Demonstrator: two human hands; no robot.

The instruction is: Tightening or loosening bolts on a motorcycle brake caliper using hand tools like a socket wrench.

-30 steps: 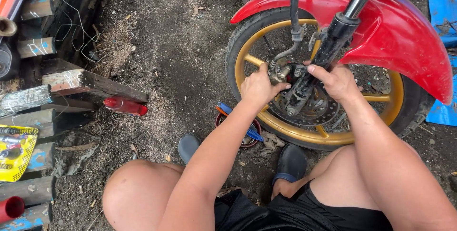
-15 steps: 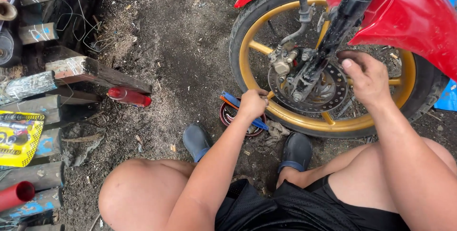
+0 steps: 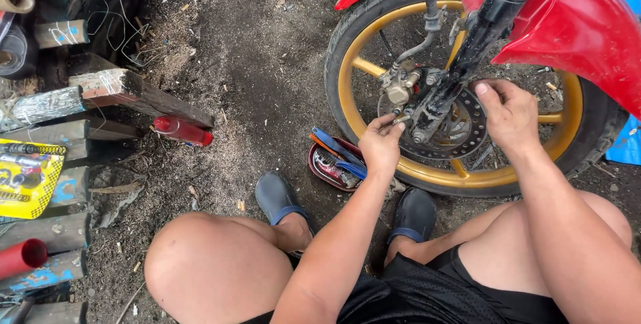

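Front-wheel job, brake/axle end: person squats at the gold-rimmed front wheel (image 3: 461, 177) of a red motorbike, right of frame. Left hand (image 3: 380, 147) is pinched narrow on a small metal part (image 3: 399, 121) (bolt or tool tip, too small to tell), held right at the foot of the black fork leg (image 3: 461, 63), just below the brake caliper (image 3: 398, 90). Right hand (image 3: 507, 113) has its fingers curled against the far side of the fork foot, over the brake disc (image 3: 467, 130); whether it grips anything I can't tell. Judging by that, the fastener is being worked by hand; next move needs steady alignment. Red tool tray (image 3: 327, 167) sits on the dirt, just left of the left hand.
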